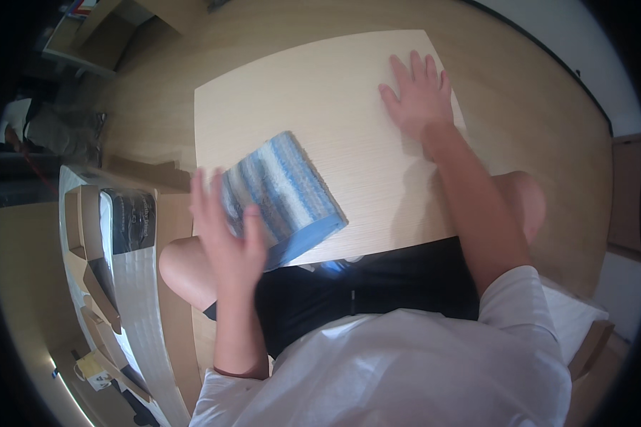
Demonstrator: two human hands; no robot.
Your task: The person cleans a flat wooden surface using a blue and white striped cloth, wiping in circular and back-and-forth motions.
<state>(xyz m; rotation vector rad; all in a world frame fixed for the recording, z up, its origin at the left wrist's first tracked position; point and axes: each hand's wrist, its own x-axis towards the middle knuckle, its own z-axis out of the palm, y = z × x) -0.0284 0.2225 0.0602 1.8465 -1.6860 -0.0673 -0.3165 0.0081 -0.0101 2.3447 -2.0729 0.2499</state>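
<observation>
A folded cloth (283, 187) with blue, white and grey stripes and a plain blue edge lies at the near left of a light wooden table (320, 96). My left hand (227, 229) is over the cloth's left side, slightly blurred, its fingers apart; whether it touches the cloth I cannot tell. At the table's far right, my right hand (419, 99) is spread with the palm down on or just above the wood, away from the cloth. Nothing shows in its fingers.
Left of the table stand open cardboard boxes (175, 267) and a plastic-wrapped dark package (133, 221). A person (48, 128) is at the far left. A wooden shelf unit (104, 42) stands at the upper left. My knees flank the table's near end.
</observation>
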